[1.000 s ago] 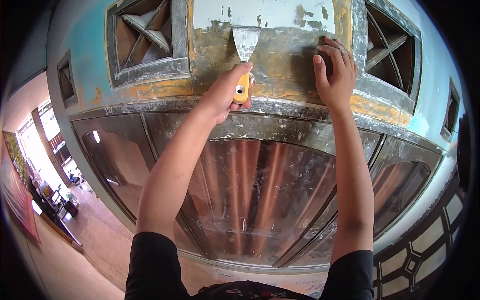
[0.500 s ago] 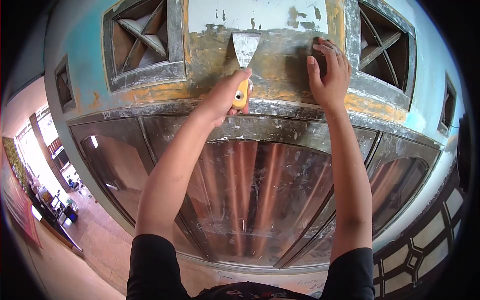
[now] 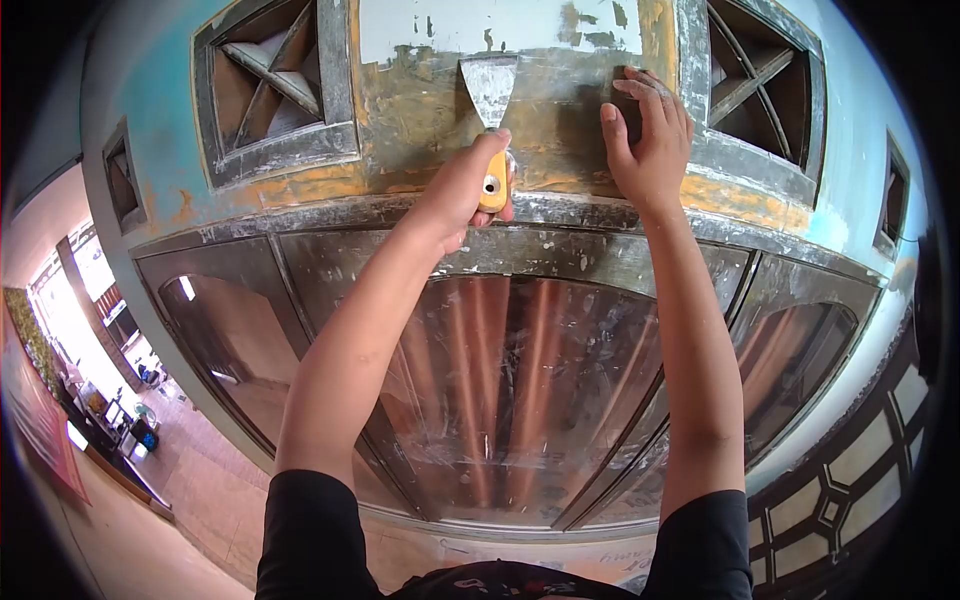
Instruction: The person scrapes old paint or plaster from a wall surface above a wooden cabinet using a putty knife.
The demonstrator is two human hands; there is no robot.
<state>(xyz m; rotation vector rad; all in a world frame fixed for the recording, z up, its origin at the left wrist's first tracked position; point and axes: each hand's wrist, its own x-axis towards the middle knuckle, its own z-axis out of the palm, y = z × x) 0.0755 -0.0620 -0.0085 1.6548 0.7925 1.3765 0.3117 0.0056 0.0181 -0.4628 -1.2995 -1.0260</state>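
Note:
My left hand [image 3: 474, 182] is wrapped round the yellow handle of a putty knife [image 3: 490, 88], thumb along the top. Its wide metal blade, smeared with white, points upward against a scraped panel [image 3: 420, 120] of dark grey-brown and orange patches. White coating [image 3: 440, 22] with ragged edges covers the panel's upper part, just above the blade's edge. To the right, my right hand [image 3: 652, 145] rests on the same panel with its fingers apart and nothing in it.
Square openings with crossed bars flank the panel: a left vent [image 3: 268, 85] and a right vent [image 3: 760, 80]. Below runs a wide wooden frame with glass panes [image 3: 520, 400]. A tiled floor [image 3: 205, 480] and a bright doorway lie at the left, a dark patterned door [image 3: 850, 480] at the lower right.
The view has shifted slightly, so the wall sits a little further left and up. The putty knife has moved slightly right relative to the panel. My right hand stays on the panel.

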